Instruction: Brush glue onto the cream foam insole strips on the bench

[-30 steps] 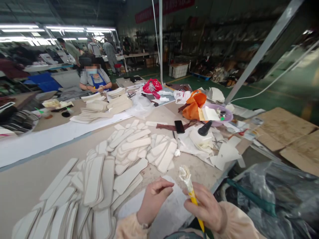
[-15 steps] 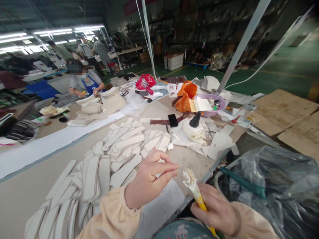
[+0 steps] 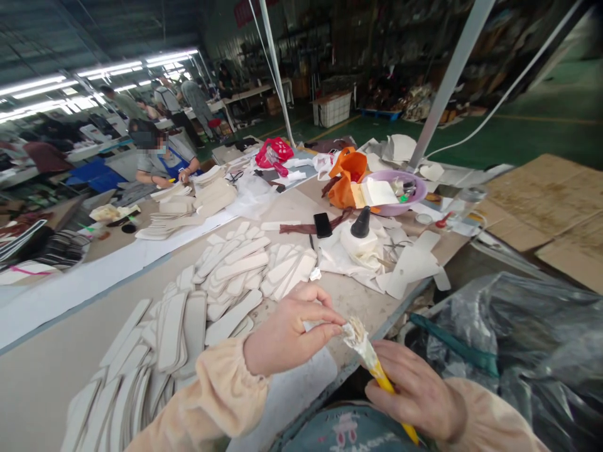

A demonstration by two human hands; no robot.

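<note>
My right hand (image 3: 414, 389) is wrapped round the yellow handle of a brush (image 3: 360, 342), whose bristles and neck are caked with white residue. The brush tilts up and to the left, bristles uppermost. At the bristles' left edge, my left hand (image 3: 296, 326) has thumb and fingertips pinched together, touching the brush tip; anything tiny between them is hidden. Left of that hand lie heaps of pale, round-ended strips (image 3: 172, 329), overlapping in stacks. Under my left wrist a light grey sheet (image 3: 296, 402) lies at the table edge.
Beyond my hands are a white bottle with a black cone top (image 3: 362, 229), a phone (image 3: 323, 225), a purple basin (image 3: 409, 201) and an orange bag (image 3: 346, 179). Dark plastic sheeting (image 3: 532, 351) lies at right, near a metal post (image 3: 447, 88). A co-worker (image 3: 167, 157) sits across the table.
My left fingertips have moved right and now meet the brush's bristles, where there was a gap before. The right hand keeps its hold on the brush. The camera view has shifted slightly.
</note>
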